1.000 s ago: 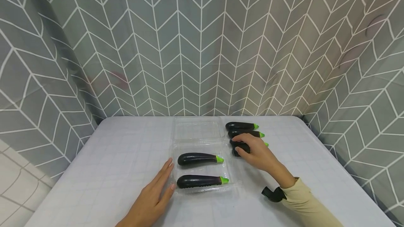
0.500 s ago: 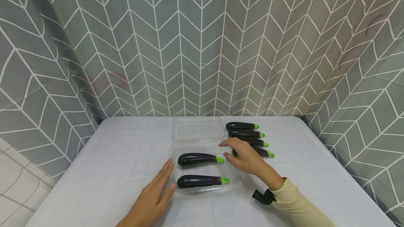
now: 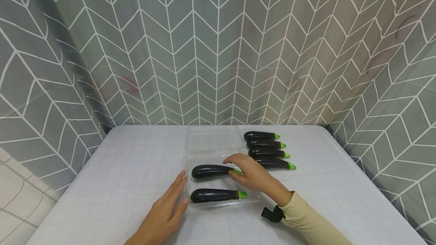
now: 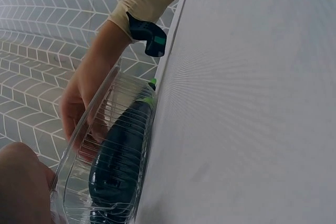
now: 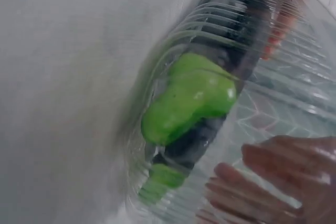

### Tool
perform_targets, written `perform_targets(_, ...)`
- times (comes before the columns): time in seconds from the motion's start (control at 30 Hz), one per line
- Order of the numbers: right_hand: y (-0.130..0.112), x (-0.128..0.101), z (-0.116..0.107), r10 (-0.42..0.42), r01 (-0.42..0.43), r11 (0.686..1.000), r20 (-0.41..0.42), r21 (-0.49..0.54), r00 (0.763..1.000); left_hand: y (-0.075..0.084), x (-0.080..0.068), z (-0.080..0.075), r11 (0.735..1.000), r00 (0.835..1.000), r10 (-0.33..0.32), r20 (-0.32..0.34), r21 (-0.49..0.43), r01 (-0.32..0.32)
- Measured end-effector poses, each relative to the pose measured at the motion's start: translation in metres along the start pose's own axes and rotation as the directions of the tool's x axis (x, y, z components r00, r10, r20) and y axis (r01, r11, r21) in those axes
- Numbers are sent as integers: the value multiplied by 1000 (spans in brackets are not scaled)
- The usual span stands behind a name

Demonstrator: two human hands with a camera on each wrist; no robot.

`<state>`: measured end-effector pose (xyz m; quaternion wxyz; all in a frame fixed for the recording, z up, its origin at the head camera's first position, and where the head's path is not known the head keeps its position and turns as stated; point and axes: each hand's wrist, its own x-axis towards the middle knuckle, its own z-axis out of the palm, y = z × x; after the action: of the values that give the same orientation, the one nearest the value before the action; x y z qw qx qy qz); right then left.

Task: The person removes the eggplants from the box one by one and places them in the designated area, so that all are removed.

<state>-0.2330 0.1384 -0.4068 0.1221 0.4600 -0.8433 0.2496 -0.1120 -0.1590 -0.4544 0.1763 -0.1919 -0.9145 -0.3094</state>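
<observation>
A clear plastic clamshell container [image 3: 253, 199] lies open with two dark eggplants [image 3: 218, 195] in its near half, their green caps to the right. My left hand [image 3: 161, 213] rests with straight fingers along the container's left edge; in the left wrist view its edge [image 4: 21, 182] is right at the rim. My right hand [image 3: 253, 173] hovers over the right side of the container, fingers spread and slightly bent, holding nothing. Its thumb overlaps the green cap of the farther eggplant [image 3: 209, 171]. In the right wrist view the fingers [image 5: 247, 192] show blurred through the clear plastic.
Several more eggplants [image 3: 269, 153] lie in a row on the white table [image 3: 136, 162], right of the container's hinge. The clear lid [image 3: 214, 141] is folded back behind the tray. A grey patterned curtain [image 3: 218, 48] surrounds the table on its far sides.
My right hand has moved left and nearer, from the row of eggplants at the right to above the container. The row stays in place, now more visible. My left hand has not moved.
</observation>
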Motion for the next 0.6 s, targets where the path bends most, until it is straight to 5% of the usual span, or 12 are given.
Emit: perform_targets(0.6,-8,8,16,102,-97,993,65,-68,993,0,1,-1,999,999,-32,14,-3,32)
